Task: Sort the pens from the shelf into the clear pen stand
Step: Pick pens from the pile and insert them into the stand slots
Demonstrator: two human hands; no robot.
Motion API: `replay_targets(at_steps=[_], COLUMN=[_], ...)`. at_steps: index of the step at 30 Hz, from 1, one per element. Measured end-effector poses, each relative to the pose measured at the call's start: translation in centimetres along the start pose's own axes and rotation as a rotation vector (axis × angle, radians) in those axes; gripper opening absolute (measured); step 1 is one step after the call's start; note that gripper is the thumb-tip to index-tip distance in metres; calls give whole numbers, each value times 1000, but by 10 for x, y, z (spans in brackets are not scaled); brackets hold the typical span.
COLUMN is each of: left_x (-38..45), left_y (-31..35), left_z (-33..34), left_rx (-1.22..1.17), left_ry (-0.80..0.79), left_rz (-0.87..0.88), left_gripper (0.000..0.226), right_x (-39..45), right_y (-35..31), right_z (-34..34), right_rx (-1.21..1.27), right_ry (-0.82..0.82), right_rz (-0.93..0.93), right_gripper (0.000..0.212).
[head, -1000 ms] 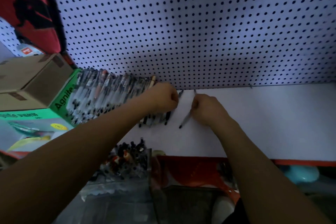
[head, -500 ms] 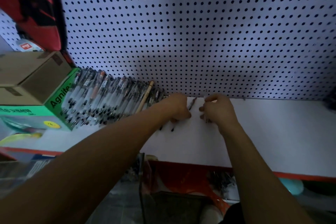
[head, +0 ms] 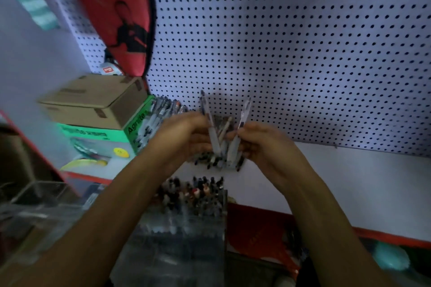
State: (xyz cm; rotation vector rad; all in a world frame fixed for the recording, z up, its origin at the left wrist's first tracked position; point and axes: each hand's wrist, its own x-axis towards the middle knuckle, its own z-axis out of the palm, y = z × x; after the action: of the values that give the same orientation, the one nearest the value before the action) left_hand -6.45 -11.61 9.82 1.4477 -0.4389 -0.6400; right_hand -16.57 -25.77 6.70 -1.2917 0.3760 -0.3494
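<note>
Hands together above the white shelf (head: 349,182), right in front of the pegboard (head: 291,42), and both are busy with a bundle of pens (head: 224,147). Left hand (head: 184,137) is curled round the left side of the bundle, one clear-barrelled pen sticking up past its fingers toward the board. Right hand (head: 261,144) pinches the right side, thumb and forefinger closed on another pen that angles up and outward, so the two tall ones fan apart in a V. Dark tips of the bundle poke out below both palms, just over the shelf surface; whether they touch it is hard to tell in the blur. More pens lie in a row (head: 161,112) behind the left hand, leaning against the green box (head: 137,128), which carries a brown cardboard box (head: 98,100) on top. Down nearer the camera, between the forearms, stands the clear pen stand (head: 198,216), already crowded with dark-capped pens. Up on the left hangs a red racket cover (head: 116,14).
</note>
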Motion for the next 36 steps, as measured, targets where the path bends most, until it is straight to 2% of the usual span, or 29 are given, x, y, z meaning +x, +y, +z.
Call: replay_targets(at_steps=[6, 9, 11, 15, 18, 21, 24, 29, 36], left_x=[-67, -88, -97, -107, -107, -101, -95, -92, -87], left_y=[-9, -22, -34, -62, -83, -94, -104, -119, -124], left_z=[-86, -120, -137, -149, -142, -138, -136, -138, -135], left_rx=[-98, -104, -84, 1, 78, 175, 360, 635, 717], left_ry=[146, 259, 323, 371, 348, 341, 366, 306, 332], left_rz=[103, 139, 165, 236, 334, 425, 459, 514, 485], left_gripper=[18, 18, 16, 8, 2, 6, 6, 16, 17], right_x=[-43, -56, -58, -54, -42, -19, 5, 30, 37], right_y=[16, 20, 24, 28, 22, 15, 16, 34, 40], right_z=[74, 101, 113, 128, 131, 135, 142, 146, 134], right_rx=[-203, -343, -522, -825, -869, -935, -1023, -1200, -1232], right_ry=[-99, -144, -159, -184, -124, -79, -130, -352, -482], right_rz=[11, -62, -150, -330, -419, -475, -455, -320, -198], right_gripper=[17, 12, 11, 23, 29, 31, 30, 26, 26])
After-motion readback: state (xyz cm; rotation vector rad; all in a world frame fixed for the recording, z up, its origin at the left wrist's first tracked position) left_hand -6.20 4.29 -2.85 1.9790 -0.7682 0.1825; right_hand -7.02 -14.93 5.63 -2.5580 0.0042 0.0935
